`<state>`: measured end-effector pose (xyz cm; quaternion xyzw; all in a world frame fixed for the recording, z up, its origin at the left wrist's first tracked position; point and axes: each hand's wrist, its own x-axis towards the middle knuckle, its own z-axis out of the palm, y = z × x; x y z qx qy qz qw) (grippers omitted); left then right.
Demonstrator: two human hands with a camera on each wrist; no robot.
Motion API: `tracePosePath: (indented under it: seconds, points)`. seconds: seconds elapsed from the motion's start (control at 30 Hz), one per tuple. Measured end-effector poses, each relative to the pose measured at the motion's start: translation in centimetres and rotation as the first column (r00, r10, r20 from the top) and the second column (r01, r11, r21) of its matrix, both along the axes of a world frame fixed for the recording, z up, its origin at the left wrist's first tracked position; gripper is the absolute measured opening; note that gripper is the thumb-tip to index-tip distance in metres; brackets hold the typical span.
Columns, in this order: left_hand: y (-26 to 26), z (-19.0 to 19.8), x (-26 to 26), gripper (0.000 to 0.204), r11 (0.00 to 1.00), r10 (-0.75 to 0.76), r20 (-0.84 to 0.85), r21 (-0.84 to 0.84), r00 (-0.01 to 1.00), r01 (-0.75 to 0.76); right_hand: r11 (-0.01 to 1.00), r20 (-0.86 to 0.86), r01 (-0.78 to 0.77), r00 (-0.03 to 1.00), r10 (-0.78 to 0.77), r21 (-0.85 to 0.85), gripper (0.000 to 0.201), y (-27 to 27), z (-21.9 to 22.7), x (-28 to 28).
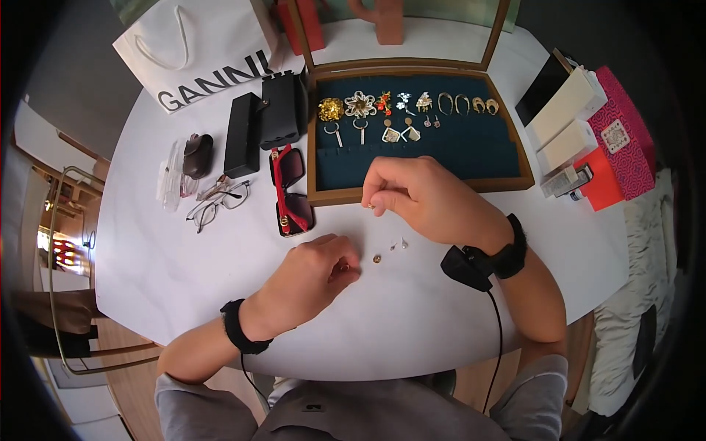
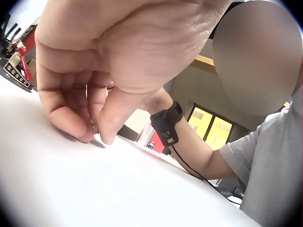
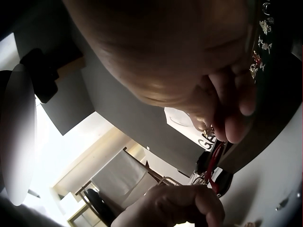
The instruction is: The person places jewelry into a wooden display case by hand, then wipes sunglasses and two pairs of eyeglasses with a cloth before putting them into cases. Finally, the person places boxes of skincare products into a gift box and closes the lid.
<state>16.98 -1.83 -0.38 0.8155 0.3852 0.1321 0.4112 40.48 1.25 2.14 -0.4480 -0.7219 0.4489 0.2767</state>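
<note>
In the head view my left hand [image 1: 298,283] is low over the white table, thumb and fingertips pinching a small sparkly earring [image 2: 95,128], which shows best in the left wrist view. My right hand [image 1: 434,200] hovers at the front edge of a wooden jewelry box [image 1: 419,189]. Between its thumb and forefinger it pinches a small gold earring [image 1: 370,206], partly hidden by the fingers. On the table between the hands lie a round gold earring [image 1: 377,259] and two tiny stud earrings [image 1: 404,243]. Rows of larger earrings sit on the box's dark teal lining [image 1: 456,158].
Left of the box lie red sunglasses [image 1: 294,202], wire-framed glasses [image 1: 207,209], black cases [image 1: 243,136] and a brown pouch [image 1: 197,156]. A white paper bag [image 1: 198,44] stands behind them. White boxes [image 1: 566,143] and a pink patterned box [image 1: 625,140] stand at the right. The box's glazed lid is raised.
</note>
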Motion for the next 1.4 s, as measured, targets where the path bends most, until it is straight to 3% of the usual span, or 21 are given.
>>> tracePosePath:
  seconds: [0.1,0.17,0.23,0.27,0.3,0.4,0.57,0.77,0.83,1.0,1.1,1.2,1.23,1.33,1.4]
  points:
    - [0.3,1.3,-0.1,0.018,0.998,0.034,-0.023,-0.048,0.999,-0.035,0.999,-0.111,-0.029,0.993,0.033,0.032,0.004,0.0,-0.8,-0.1]
    - [1.3,3.1,-0.8,0.02,0.994,0.107,-0.024,-0.01,0.994,-0.108,0.994,-0.307,-0.075,0.95,0.048,-0.078,0.003,-0.2,-1.2,-0.5]
    - [2.7,5.0,-2.3,0.018,0.976,0.21,0.093,0.039,0.973,-0.214,0.992,-0.377,-0.052,0.926,0.006,-0.111,0.003,-0.1,-1.2,-0.7]
    - [3.2,6.2,-2.8,0.017,0.942,0.334,0.199,-0.101,0.921,-0.32,0.989,-0.435,-0.025,0.9,-0.041,-0.145,0.004,-0.1,-1.1,-0.7]
    - [3.8,6.8,-3.5,0.015,0.929,0.37,0.304,-0.119,0.878,-0.35,0.991,-0.457,-0.02,0.889,-0.043,-0.132,0.006,0.1,-0.8,-0.6]
    - [4.3,8.5,-5.5,0.015,0.912,0.406,0.382,-0.119,0.83,-0.392,0.991,-0.433,0.043,0.896,-0.095,-0.127,0.011,0.8,-0.9,0.0]
    - [3.6,7.8,-7.1,0.016,0.935,0.354,0.399,-0.153,0.846,-0.319,0.99,-0.403,0.104,0.905,-0.134,-0.095,0.014,1.4,-1.6,0.8]
    - [5.1,6.7,-7.0,0.012,0.942,0.329,0.455,-0.226,0.827,-0.25,0.964,-0.413,0.178,0.877,-0.246,-0.196,0.013,1.4,-1.5,1.9]
    - [6.1,6.7,-6.4,0.013,0.952,0.272,0.464,-0.256,0.843,-0.167,0.964,-0.312,0.257,0.913,-0.263,-0.061,0.013,1.5,-2.0,3.2]
    - [7.9,6.5,-5.1,0.012,0.949,0.224,0.509,-0.308,0.831,-0.067,0.908,-0.19,0.419,0.893,-0.407,0.024,0.017,1.1,-1.4,7.1]
    - [7.9,6.2,-4.4,0.013,0.922,0.24,0.478,-0.386,0.845,-0.043,0.863,-0.213,0.505,0.843,-0.493,0.001,0.016,1.6,-1.9,10.5]
    - [7.9,6.2,-4.2,0.021,0.962,0.044,0.244,-0.273,0.969,0.025,0.847,-0.174,0.531,0.833,-0.525,-0.012,0.014,2.5,-1.7,12.6]
    - [7.7,6.2,-4.0,0.021,0.962,0.033,0.257,-0.271,0.966,0.039,0.842,-0.163,0.539,0.83,-0.533,-0.003,0.014,2.9,-1.7,13.0]
    - [7.4,5.3,-3.9,0.033,0.996,-0.091,0.044,0.006,0.995,0.091,0.852,0.001,0.524,0.852,-0.524,-0.01,0.01,4.4,-1.9,13.0]
    - [7.4,5.6,-3.7,0.033,0.993,-0.119,0.008,0.0,0.993,0.119,0.859,0.035,0.51,0.858,-0.512,0.051,0.01,5.5,-2.8,12.9]
